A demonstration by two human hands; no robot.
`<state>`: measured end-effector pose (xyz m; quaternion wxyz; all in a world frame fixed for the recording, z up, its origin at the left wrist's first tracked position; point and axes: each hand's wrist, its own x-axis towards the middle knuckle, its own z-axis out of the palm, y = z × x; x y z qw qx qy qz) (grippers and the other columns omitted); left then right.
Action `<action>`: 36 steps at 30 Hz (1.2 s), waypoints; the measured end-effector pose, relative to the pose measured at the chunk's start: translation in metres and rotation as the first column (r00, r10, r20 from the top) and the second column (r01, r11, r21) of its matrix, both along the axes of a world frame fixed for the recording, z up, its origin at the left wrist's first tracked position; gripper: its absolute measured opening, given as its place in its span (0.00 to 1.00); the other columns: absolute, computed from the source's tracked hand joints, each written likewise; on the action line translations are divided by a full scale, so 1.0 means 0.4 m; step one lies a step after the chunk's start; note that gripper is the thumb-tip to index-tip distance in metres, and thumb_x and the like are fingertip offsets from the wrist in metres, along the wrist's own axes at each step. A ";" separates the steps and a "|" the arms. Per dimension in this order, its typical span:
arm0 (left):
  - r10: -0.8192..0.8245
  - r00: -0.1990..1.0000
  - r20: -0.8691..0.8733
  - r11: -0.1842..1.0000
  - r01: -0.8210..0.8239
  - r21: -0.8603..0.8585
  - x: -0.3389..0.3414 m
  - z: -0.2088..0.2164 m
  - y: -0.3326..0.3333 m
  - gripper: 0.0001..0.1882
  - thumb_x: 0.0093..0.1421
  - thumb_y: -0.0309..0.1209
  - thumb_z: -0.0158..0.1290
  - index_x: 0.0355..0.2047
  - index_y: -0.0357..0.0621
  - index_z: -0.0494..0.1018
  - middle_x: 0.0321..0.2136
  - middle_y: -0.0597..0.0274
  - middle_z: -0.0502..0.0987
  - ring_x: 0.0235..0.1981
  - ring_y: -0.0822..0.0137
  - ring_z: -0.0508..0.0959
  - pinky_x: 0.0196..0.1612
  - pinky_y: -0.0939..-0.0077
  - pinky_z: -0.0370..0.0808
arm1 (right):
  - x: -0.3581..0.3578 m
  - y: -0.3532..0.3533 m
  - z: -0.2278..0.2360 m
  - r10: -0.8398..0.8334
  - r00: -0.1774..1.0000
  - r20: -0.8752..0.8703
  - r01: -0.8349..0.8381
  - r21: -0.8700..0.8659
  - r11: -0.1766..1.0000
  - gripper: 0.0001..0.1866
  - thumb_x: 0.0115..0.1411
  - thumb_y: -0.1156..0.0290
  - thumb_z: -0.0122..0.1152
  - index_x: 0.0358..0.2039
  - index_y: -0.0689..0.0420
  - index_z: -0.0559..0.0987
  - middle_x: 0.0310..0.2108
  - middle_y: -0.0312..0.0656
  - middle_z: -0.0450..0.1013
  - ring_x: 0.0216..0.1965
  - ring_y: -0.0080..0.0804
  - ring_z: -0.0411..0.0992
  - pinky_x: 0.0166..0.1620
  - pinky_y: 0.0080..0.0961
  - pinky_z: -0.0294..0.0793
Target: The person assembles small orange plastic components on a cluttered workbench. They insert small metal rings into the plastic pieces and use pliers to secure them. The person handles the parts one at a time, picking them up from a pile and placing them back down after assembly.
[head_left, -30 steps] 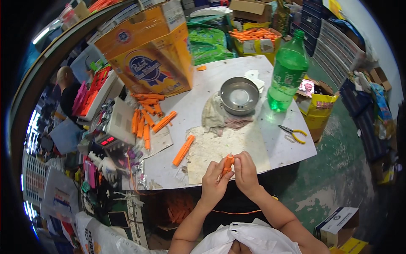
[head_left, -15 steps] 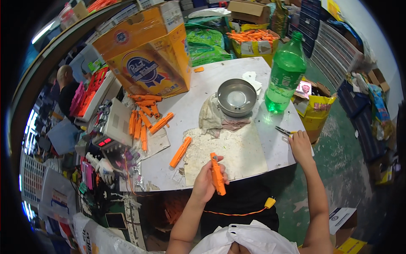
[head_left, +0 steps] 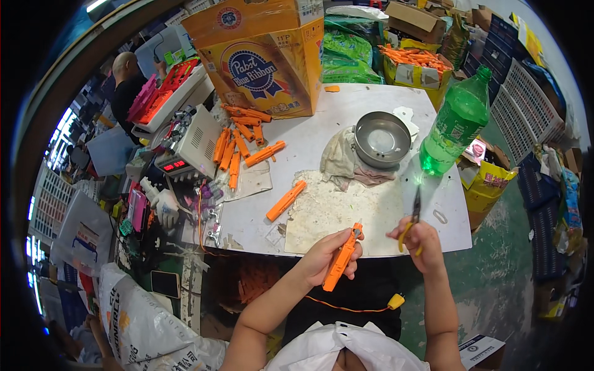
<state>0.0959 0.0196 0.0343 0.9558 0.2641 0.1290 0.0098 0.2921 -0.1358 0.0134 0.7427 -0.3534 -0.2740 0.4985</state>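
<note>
An orange plastic tool body (head_left: 338, 266), long and narrow with a small metal part at its tip, is gripped in my left hand (head_left: 327, 255) over the table's front edge. My right hand (head_left: 424, 246) is closed round the yellow handles of a pair of pliers (head_left: 417, 210), whose dark jaws point away from me. Another orange piece (head_left: 286, 201) lies on the table at the left of a worn, pale work mat (head_left: 334, 216). Further back on the left is a pile of similar orange pieces (head_left: 242, 148).
A metal bowl (head_left: 382, 140) sits partly on a rag (head_left: 337, 157). Beside it stands a green bottle (head_left: 455, 123). A large cardboard box (head_left: 260, 62) and a power supply (head_left: 192, 142) occupy the left side. A yellow plug (head_left: 396, 302) hangs below the edge. Another person (head_left: 127, 80) is at far left.
My right hand has lifted the pliers off the table and brought them left, near my left hand. The orange body is more tilted, and the whole view has shifted.
</note>
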 end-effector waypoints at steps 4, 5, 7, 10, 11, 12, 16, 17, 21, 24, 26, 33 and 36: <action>-0.017 0.996 -0.083 1.000 0.017 0.007 -0.017 0.033 0.003 0.18 0.68 0.43 0.35 0.41 0.40 0.64 0.21 0.61 0.66 0.14 0.69 0.73 0.19 0.75 0.78 | -0.029 0.016 0.105 0.010 0.261 0.965 0.168 -0.055 0.984 0.08 0.52 0.71 0.59 0.26 0.60 0.71 0.46 0.48 0.69 0.53 0.44 0.65 0.56 0.49 0.61; -0.031 0.995 -0.097 0.999 0.033 0.011 -0.022 0.041 0.004 0.18 0.68 0.43 0.35 0.41 0.40 0.64 0.20 0.61 0.66 0.14 0.69 0.73 0.18 0.75 0.78 | -0.019 0.026 0.104 -0.113 -0.024 0.993 0.132 0.115 0.985 0.08 0.50 0.72 0.61 0.28 0.60 0.72 0.47 0.46 0.68 0.53 0.42 0.65 0.56 0.48 0.61; -0.082 0.991 -0.110 0.996 0.083 0.011 -0.026 0.054 0.005 0.17 0.68 0.42 0.34 0.41 0.40 0.64 0.19 0.62 0.65 0.12 0.70 0.72 0.17 0.76 0.77 | 0.000 0.034 0.119 -0.235 -0.413 0.880 0.044 0.277 0.960 0.11 0.46 0.72 0.65 0.29 0.59 0.74 0.49 0.42 0.68 0.55 0.41 0.63 0.58 0.49 0.58; -0.142 0.981 -0.130 0.989 0.147 0.026 -0.031 0.064 0.009 0.17 0.69 0.41 0.33 0.41 0.40 0.65 0.17 0.62 0.64 0.11 0.70 0.71 0.16 0.77 0.76 | 0.018 0.032 0.151 -0.218 -0.564 0.796 0.008 0.269 0.963 0.10 0.46 0.70 0.65 0.28 0.58 0.75 0.49 0.41 0.67 0.57 0.39 0.61 0.61 0.52 0.53; -0.160 0.978 -0.137 0.986 0.166 0.033 -0.033 0.066 0.009 0.17 0.69 0.41 0.33 0.41 0.40 0.65 0.16 0.62 0.64 0.10 0.70 0.70 0.15 0.77 0.76 | 0.023 0.032 0.160 -0.216 -0.597 0.772 -0.004 0.267 0.964 0.09 0.46 0.69 0.64 0.28 0.58 0.75 0.49 0.40 0.68 0.57 0.39 0.61 0.61 0.53 0.52; -0.167 0.975 -0.144 0.984 0.175 0.039 -0.034 0.067 0.010 0.18 0.69 0.41 0.33 0.41 0.40 0.65 0.16 0.62 0.64 0.10 0.70 0.70 0.15 0.78 0.76 | 0.027 0.033 0.167 -0.215 -0.627 0.749 -0.015 0.265 0.964 0.09 0.47 0.68 0.64 0.28 0.57 0.76 0.49 0.40 0.68 0.58 0.38 0.61 0.62 0.53 0.52; -0.205 0.965 -0.163 0.975 0.215 0.048 -0.037 0.071 0.012 0.18 0.69 0.42 0.32 0.41 0.40 0.65 0.14 0.64 0.63 0.09 0.72 0.69 0.14 0.79 0.74 | 0.034 0.037 0.176 -0.222 -0.689 0.690 -0.061 0.251 0.966 0.09 0.47 0.67 0.63 0.27 0.56 0.76 0.49 0.38 0.68 0.58 0.36 0.61 0.62 0.54 0.52; -0.216 0.962 -0.166 0.973 0.227 0.047 -0.038 0.072 0.013 0.18 0.69 0.42 0.32 0.41 0.40 0.65 0.14 0.64 0.63 0.08 0.72 0.68 0.14 0.80 0.74 | 0.034 0.039 0.175 -0.237 -0.681 0.693 -0.075 0.256 0.964 0.09 0.48 0.67 0.63 0.27 0.56 0.76 0.48 0.37 0.68 0.58 0.35 0.61 0.62 0.54 0.52; -0.248 0.953 -0.176 0.967 0.255 0.021 -0.039 0.070 0.014 0.18 0.69 0.41 0.32 0.40 0.40 0.65 0.13 0.65 0.63 0.07 0.73 0.67 0.11 0.81 0.71 | 0.029 0.051 0.184 -0.277 -0.670 0.689 -0.126 0.263 0.957 0.08 0.47 0.67 0.63 0.26 0.56 0.76 0.45 0.37 0.68 0.54 0.35 0.64 0.59 0.51 0.57; -0.276 0.945 -0.176 0.958 0.285 0.032 -0.041 0.071 0.020 0.17 0.69 0.42 0.34 0.40 0.40 0.65 0.14 0.65 0.63 0.07 0.74 0.66 0.10 0.81 0.69 | 0.038 0.051 0.173 -0.347 -0.650 0.676 -0.209 0.280 0.937 0.08 0.46 0.68 0.64 0.23 0.57 0.75 0.41 0.38 0.68 0.47 0.36 0.66 0.50 0.44 0.65; -0.307 0.939 -0.158 0.945 0.320 0.063 -0.043 0.069 0.029 0.17 0.68 0.43 0.35 0.39 0.41 0.64 0.14 0.65 0.63 0.07 0.75 0.66 0.11 0.81 0.69 | 0.039 0.047 0.169 -0.403 -0.629 0.665 -0.249 0.320 0.914 0.09 0.44 0.68 0.65 0.22 0.57 0.74 0.39 0.38 0.68 0.42 0.36 0.67 0.42 0.39 0.67; 0.194 0.981 -0.028 0.912 -0.170 0.374 -0.011 0.061 -0.059 0.17 0.69 0.44 0.33 0.41 0.45 0.62 0.16 0.62 0.64 0.07 0.73 0.63 0.12 0.80 0.68 | -0.032 0.041 0.085 -0.412 -0.568 0.713 0.037 0.522 0.852 0.13 0.37 0.68 0.67 0.19 0.59 0.72 0.34 0.41 0.68 0.34 0.37 0.68 0.30 0.32 0.63; 0.294 0.954 0.051 0.901 -0.295 0.319 0.010 0.039 -0.073 0.18 0.68 0.47 0.34 0.39 0.45 0.60 0.16 0.62 0.64 0.08 0.73 0.65 0.13 0.82 0.67 | -0.071 0.059 0.023 -0.440 -0.488 0.754 0.178 0.579 0.795 0.13 0.35 0.71 0.67 0.18 0.59 0.71 0.33 0.41 0.69 0.33 0.38 0.68 0.30 0.32 0.63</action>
